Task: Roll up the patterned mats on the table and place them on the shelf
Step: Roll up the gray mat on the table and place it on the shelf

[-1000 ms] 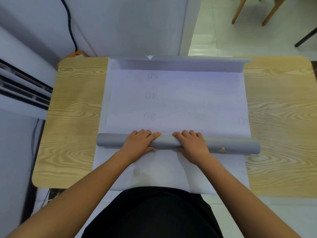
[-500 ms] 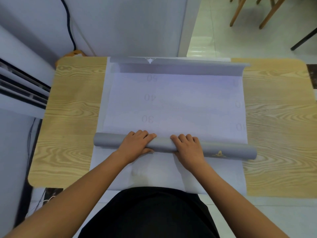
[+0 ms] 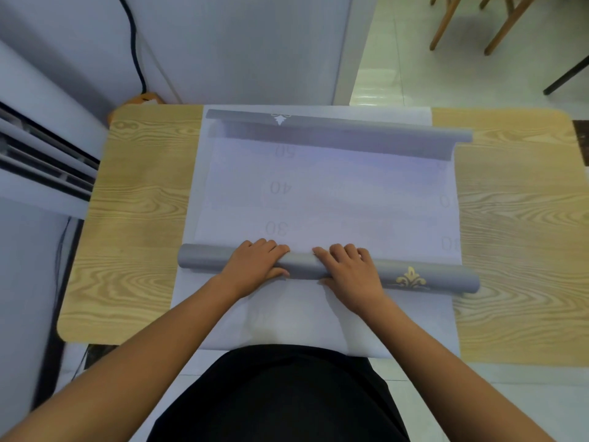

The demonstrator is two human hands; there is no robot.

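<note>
A grey patterned mat (image 3: 334, 193) of soft sheet material lies across the light wood-grain tabletop (image 3: 140, 218). Its near part is wound into a tight grey roll (image 3: 204, 258) set crosswise. The left hand (image 3: 255, 267) and the right hand (image 3: 350, 272) sit side by side on the middle of the roll, near each other but apart. On both hands the fingers (image 3: 271, 245) curl over the top of the roll, with their tips at its far side and the thumbs tucked against its near side, so each hand grips the roll.

Just right of the right hand's fingers, a gold ornament (image 3: 411, 277) shows on the roll. Beyond the fingertips the unrolled part lies flat, pale underside up, with faint reversed numbers 30, 40 and 50. Well beyond the fingers, the mat's far edge curls over as a grey band bearing a white ornament (image 3: 279, 119). On the thumb side of the roll, a pale white sheet (image 3: 302, 317) covers the tabletop as far as the person's black clothing.
</note>
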